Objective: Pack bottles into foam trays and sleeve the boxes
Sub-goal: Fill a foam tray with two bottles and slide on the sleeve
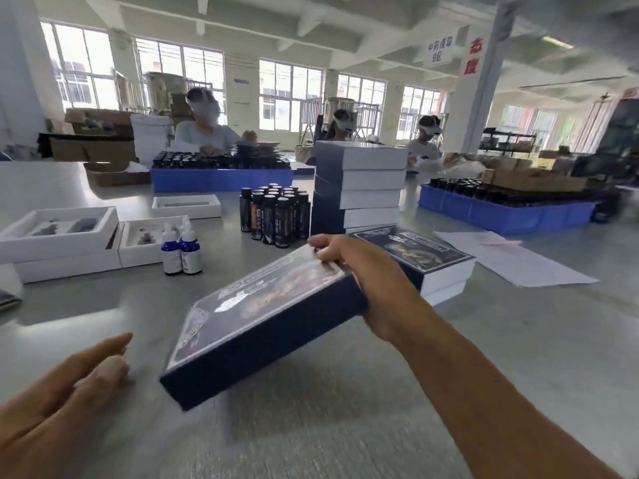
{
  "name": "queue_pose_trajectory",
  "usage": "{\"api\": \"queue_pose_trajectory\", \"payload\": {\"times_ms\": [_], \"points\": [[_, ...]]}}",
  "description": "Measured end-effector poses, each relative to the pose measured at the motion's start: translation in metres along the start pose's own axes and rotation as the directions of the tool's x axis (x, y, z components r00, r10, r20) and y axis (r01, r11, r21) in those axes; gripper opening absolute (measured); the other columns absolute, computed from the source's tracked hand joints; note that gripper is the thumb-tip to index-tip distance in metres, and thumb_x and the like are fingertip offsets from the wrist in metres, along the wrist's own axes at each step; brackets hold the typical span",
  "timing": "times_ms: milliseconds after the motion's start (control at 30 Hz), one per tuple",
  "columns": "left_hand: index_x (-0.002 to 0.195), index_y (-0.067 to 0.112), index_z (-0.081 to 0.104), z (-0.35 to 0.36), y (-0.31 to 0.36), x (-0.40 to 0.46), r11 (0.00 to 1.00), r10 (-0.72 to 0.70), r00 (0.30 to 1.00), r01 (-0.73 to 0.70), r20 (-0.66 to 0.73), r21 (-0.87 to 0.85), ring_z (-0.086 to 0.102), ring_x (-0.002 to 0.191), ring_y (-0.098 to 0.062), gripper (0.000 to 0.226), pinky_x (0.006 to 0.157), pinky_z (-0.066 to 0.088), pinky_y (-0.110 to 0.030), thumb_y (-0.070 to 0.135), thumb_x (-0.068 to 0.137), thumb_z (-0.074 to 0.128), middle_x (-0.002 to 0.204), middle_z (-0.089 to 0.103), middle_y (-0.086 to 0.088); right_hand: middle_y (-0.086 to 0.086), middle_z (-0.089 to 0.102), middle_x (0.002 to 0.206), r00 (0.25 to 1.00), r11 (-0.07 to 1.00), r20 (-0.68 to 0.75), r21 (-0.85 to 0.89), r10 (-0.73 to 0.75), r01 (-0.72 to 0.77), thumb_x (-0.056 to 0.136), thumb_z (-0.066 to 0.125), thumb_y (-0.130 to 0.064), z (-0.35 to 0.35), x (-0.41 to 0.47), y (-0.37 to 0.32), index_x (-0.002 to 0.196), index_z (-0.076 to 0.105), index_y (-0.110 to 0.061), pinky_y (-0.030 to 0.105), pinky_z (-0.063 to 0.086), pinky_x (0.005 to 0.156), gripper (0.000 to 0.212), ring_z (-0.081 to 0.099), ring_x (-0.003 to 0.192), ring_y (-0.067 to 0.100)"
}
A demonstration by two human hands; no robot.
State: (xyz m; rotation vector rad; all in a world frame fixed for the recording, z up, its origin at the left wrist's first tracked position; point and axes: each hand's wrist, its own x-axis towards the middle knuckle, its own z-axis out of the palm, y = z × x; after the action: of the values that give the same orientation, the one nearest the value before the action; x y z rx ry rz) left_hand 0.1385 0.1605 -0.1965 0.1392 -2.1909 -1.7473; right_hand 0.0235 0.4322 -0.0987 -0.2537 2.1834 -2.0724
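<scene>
Nearest, left hand (65,392): fingers straight and loose, holds nothing, just above the grey table (345,409).
Right hand (359,271): grips the far end of a sleeved box (262,323), fingers curled over the top edge; near end tilted down, close to the tabletop, contact unclear.
Sleeved box: dark blue, printed top, judged complete and ready for stacking.
Beyond right hand: two more sleeved boxes (425,261) stacked flat, then a taller stack of finished boxes (359,184) behind.
Left of centre: two blue dropper bottles (181,250) upright, touching, not yet packed.
Foam trays (58,233): open white boxes with foam inserts, cavities apparently unfilled.
Mid-table: cluster of dark vials (276,216) standing loose.
Far: blue crates (501,209) full of more bottles; other workers seated behind.
Progress, as judged: several boxes done, plenty of bottles and trays left.
</scene>
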Motion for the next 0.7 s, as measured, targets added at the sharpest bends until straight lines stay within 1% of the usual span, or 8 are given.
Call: {"api": "queue_pose_trajectory", "payload": {"times_ms": [67,167,233,300,400,500,600,700], "points": [[0.122,0.006,0.052,0.007,-0.001,-0.001,1.000,-0.022,0.999,0.021,-0.037,-0.011,0.052,0.098,-0.032,0.030,0.104,0.030,-0.042,-0.001,0.099,0.035,0.094,0.067,-0.011,-0.003,0.068,0.107,0.968,0.997,-0.242,0.020,-0.073,0.080,0.075,0.062,-0.022,-0.029,0.006,-0.013,0.086,0.075,-0.034,0.032,0.055,0.063,0.021,0.064,0.098,0.023],[0.107,0.016,0.064,0.008,-0.007,-0.001,0.999,0.035,0.990,-0.029,-0.140,0.046,0.056,0.103,-0.032,0.026,0.111,0.031,-0.055,0.001,0.098,0.044,0.116,0.062,-0.021,-0.004,0.066,0.099,0.804,0.970,-0.548,-0.060,-0.230,0.236,0.084,0.056,-0.024,-0.073,0.011,-0.021,0.068,0.070,-0.041,0.052,0.053,0.090,0.027,0.064,0.100,0.025],[0.108,0.037,0.069,-0.001,-0.019,-0.004,0.985,0.122,0.985,-0.105,-0.124,0.137,0.063,0.107,-0.022,0.016,0.108,0.039,-0.051,0.036,0.094,0.063,0.118,0.069,-0.003,-0.005,0.063,0.094,0.671,0.959,-0.692,-0.121,-0.266,0.255,0.078,0.053,-0.034,-0.099,0.015,-0.017,0.077,0.067,-0.037,0.056,0.052,0.094,0.015,0.063,0.097,0.024],[0.122,0.043,0.064,-0.016,-0.037,-0.001,0.938,0.163,0.983,-0.127,-0.087,0.321,0.065,0.109,-0.007,0.051,0.088,0.054,-0.049,0.071,0.081,0.058,0.117,0.069,0.016,-0.004,0.065,0.096,0.587,0.967,-0.773,-0.146,-0.243,0.207,0.074,0.050,-0.038,-0.118,0.020,-0.007,0.099,0.066,-0.030,0.055,0.054,0.090,0.031,0.063,0.096,0.023],[0.134,0.043,0.054,-0.039,-0.077,0.010,0.863,0.194,0.979,-0.138,-0.067,0.487,0.061,0.111,0.003,0.062,0.068,0.057,-0.048,0.076,0.081,0.052,0.125,0.063,0.022,0.003,0.063,0.107,0.618,0.979,-0.763,-0.194,-0.191,0.063,0.083,0.051,-0.040,-0.125,0.029,0.012,0.122,0.056,-0.025,0.053,0.057,0.083,0.042,0.062,0.101,0.030],[0.136,0.044,0.052,-0.054,-0.101,0.018,0.823,0.220,0.975,-0.169,-0.030,0.542,0.060,0.115,0.002,0.060,0.069,0.059,-0.039,0.073,0.084,0.052,0.129,0.061,0.021,-0.008,0.057,0.091,0.649,0.930,-0.721,-0.363,-0.245,-0.052,0.086,0.047,-0.047,-0.122,0.033,0.021,0.127,0.049,-0.029,0.053,0.056,0.083,0.045,0.060,0.094,0.026],[0.137,0.047,0.049,-0.056,-0.094,0.015,0.822,0.171,0.985,-0.141,-0.003,0.551,0.059,0.113,0.007,0.060,0.071,0.057,-0.023,0.073,0.084,0.051,0.128,0.060,0.026,0.002,0.064,0.110,0.657,0.856,-0.697,-0.495,-0.286,-0.152,0.087,0.041,-0.054,-0.124,0.036,0.024,0.131,0.049,-0.028,0.053,0.054,0.086,0.052,0.063,0.098,0.030],[0.136,0.049,0.049,-0.046,-0.070,0.006,0.805,0.140,0.990,-0.127,0.023,0.579,0.059,0.108,0.011,0.059,0.065,0.059,-0.028,0.076,0.084,0.048,0.123,0.061,0.030,0.008,0.064,0.125,0.670,0.827,-0.689,-0.526,-0.277,-0.199,0.093,0.041,-0.053,-0.125,0.040,0.028,0.137,0.048,-0.022,0.053,0.053,0.089,0.054,0.063,0.102,0.033]]}}
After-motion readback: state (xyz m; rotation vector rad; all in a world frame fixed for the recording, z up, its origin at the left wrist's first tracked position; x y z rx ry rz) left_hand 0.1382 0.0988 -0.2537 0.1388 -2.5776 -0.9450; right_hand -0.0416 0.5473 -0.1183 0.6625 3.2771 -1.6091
